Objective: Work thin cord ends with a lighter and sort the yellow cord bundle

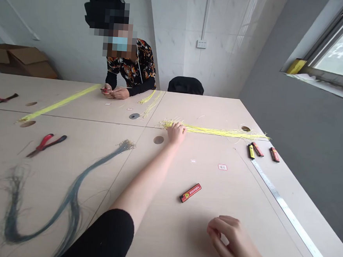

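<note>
My left hand (177, 133) reaches far across the table, fingers curled down on the left end of a bundle of thin yellow strands (218, 131). The bundle stretches rightward along the seam between tabletops. Close to me at the lower right is my right hand (235, 240), its fingers bent and closed toward the thumb. Whatever may be between those fingertips is too small or hidden to make out. A red lighter (190, 193) lies just beyond that hand. On my left, a long bundle of blue-grey strands (76, 188) curves over the table.
Scissors (45, 145) with red and black handles lie at left. Several lighters (251, 151) and a steel ruler (288, 215) are at right. Across the table, a person (131, 69) holds a small red object near another yellow bundle (61, 102). Round holes (158, 139) pierce the tabletop.
</note>
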Motion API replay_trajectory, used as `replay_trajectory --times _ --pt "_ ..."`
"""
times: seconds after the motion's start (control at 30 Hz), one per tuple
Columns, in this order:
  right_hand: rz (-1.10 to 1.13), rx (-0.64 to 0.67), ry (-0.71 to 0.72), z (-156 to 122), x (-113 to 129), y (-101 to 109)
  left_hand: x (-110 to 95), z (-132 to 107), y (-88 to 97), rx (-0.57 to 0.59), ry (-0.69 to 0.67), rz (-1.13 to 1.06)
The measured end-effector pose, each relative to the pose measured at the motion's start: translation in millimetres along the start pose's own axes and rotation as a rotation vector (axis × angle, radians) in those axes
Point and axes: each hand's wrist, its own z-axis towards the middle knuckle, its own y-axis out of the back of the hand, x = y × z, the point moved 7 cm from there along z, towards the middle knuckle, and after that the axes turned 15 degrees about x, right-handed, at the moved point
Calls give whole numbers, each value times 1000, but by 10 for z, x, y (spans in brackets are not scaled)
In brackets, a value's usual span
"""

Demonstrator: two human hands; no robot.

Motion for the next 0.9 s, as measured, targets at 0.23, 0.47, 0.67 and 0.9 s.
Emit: replay_trajectory --times 0.23,0.47,0.67,0.9 --pt "-36 -37 234 -4 206 -53 -296 -208 194 -11 -191 -213" --pt "78 -228 114 641 -152 331 -636 -923 814 64 -468 62" --pt "133 -362 -108 919 -801 785 587 -1358 1332 84 -20 228" --pt "113 -133 -39 1003 -1133 735 1927 -1856 1502 129 461 151"
